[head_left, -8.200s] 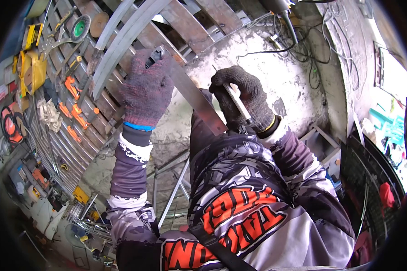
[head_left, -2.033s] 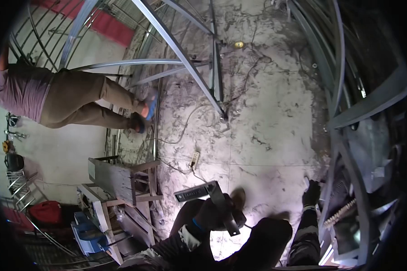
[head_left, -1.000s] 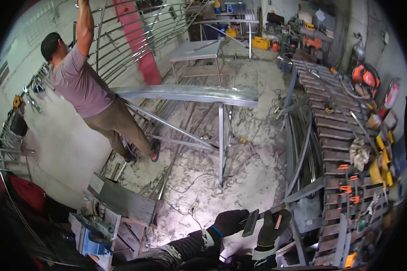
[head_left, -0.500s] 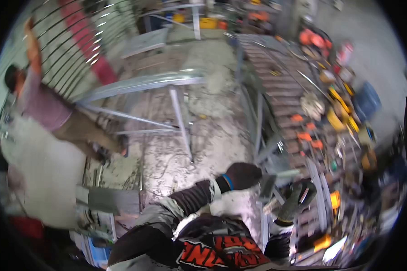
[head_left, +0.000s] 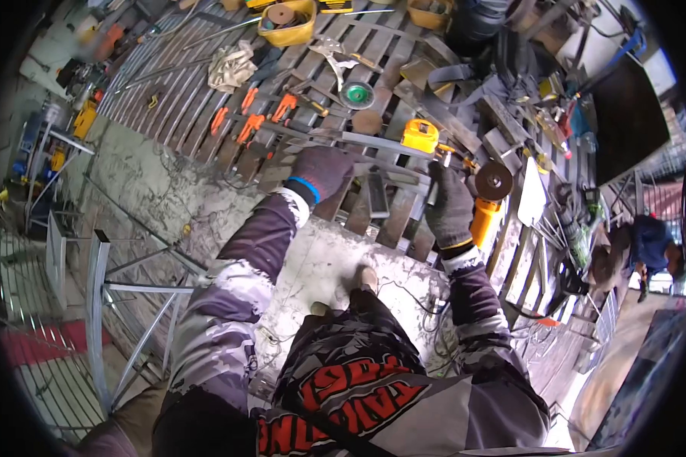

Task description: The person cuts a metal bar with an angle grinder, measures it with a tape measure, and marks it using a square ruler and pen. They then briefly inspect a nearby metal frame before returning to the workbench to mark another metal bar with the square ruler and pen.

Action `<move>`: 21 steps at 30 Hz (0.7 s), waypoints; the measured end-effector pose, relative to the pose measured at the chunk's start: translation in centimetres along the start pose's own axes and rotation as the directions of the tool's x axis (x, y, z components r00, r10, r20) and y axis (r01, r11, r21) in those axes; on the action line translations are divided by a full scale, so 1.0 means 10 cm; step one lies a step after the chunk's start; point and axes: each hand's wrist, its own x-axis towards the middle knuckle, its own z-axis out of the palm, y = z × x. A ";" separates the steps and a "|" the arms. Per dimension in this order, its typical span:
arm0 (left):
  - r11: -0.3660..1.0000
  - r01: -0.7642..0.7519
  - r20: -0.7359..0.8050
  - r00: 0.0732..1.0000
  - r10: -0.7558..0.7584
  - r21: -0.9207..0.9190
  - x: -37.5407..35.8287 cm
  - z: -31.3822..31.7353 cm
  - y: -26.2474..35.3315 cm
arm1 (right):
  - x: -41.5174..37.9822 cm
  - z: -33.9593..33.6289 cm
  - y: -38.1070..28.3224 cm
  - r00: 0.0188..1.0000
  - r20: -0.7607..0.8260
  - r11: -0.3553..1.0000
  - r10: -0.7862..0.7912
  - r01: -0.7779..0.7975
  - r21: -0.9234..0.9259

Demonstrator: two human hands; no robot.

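My left hand (head_left: pixel 322 174), in a dark glove with a blue band at the wrist, is closed over the left end of a grey metal bar (head_left: pixel 395 174). The bar lies across the slatted bench, and my fingertips are partly hidden. Just right of it, my right hand (head_left: pixel 451 207), also gloved, has curled fingers with a small pale bit showing at their edge. What that hand holds is too small to name. A yellow tape measure (head_left: pixel 420 135) sits above the right hand. Close to its right is an orange angle grinder (head_left: pixel 483 221) with a brown disc (head_left: pixel 493 181).
Orange clamps (head_left: pixel 250 128), a rag (head_left: pixel 231 67), a green disc (head_left: pixel 357 95) and a yellow tub (head_left: pixel 288 29) lie on the slatted bench (head_left: pixel 177 99). A welded metal frame (head_left: pixel 95 305) stands at left. Another person (head_left: pixel 649 245) is at far right. Cables cross the floor.
My view has swung right toward the bench. The person at the metal grille is now mostly out of view. Both my hands now appear higher in view, over the bench slats.
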 end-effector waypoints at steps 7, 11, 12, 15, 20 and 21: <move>0.921 -0.277 -0.518 0.850 0.101 -0.275 0.08 0.71 0.25 | 0.15 -0.04 -0.12 0.993 -0.070 0.761 0.099 -0.031 0.648; 0.935 -0.228 -0.592 0.805 0.025 -0.271 0.35 0.91 0.51 | 0.33 0.26 -0.46 0.939 -0.175 0.936 -0.295 0.321 0.145; 0.877 -0.165 -0.533 0.838 -0.116 -0.452 0.21 0.72 0.52 | 0.38 0.30 -0.57 0.959 -0.037 0.938 -0.282 0.283 0.200; 0.686 0.101 -0.211 0.910 -0.356 -0.721 -0.03 0.28 0.55 | 0.42 0.57 -0.60 0.921 0.038 0.918 -0.387 0.380 0.116; 0.588 0.288 -0.273 0.677 -0.683 -0.756 -1.86 0.34 -0.83 | 0.48 0.92 -0.59 0.894 0.037 0.894 -0.447 0.445 0.062; 0.443 0.346 -0.222 0.523 -0.823 -0.827 -2.64 0.58 -1.27 | 0.53 0.71 -1.03 0.855 0.010 0.851 -0.519 0.517 -0.096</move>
